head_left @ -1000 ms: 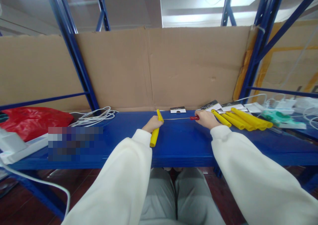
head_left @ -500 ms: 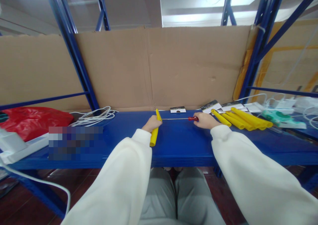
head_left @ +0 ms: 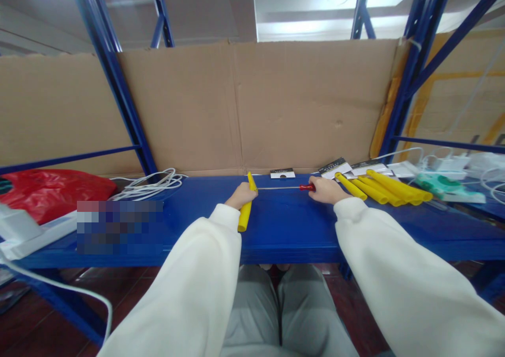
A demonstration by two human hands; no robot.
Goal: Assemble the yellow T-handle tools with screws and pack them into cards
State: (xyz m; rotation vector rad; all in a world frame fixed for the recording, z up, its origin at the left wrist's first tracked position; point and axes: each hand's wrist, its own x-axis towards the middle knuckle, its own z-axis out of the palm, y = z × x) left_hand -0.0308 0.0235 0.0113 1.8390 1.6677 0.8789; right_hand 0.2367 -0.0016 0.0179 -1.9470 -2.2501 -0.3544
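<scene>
My left hand [head_left: 241, 195] is closed around a yellow tapered tube [head_left: 244, 217], which stands tilted over the blue tabletop [head_left: 292, 220] with its narrow end away from me. In my right hand [head_left: 328, 191] is the red handle of a screwdriver [head_left: 306, 187]. Its thin metal shaft runs level to the left, and the tip meets the side of the tube just by my left fingers. Whatever the tip touches there is too small to make out. To the right of my right hand lie several more yellow tubes [head_left: 379, 191], side by side.
Black-and-white cards [head_left: 335, 168] lie behind the tubes, and a small black-and-white card [head_left: 282, 173] rests by the cardboard wall [head_left: 276, 104]. Coiled white cable [head_left: 153, 185], a red plastic bag [head_left: 59, 189] and a white power strip [head_left: 43, 236] are on the left. A green-and-white item [head_left: 447, 187] sits far right.
Almost nothing differs. My right hand and the screwdriver handle have shifted very slightly; the tip stays against the tube in my left hand.
</scene>
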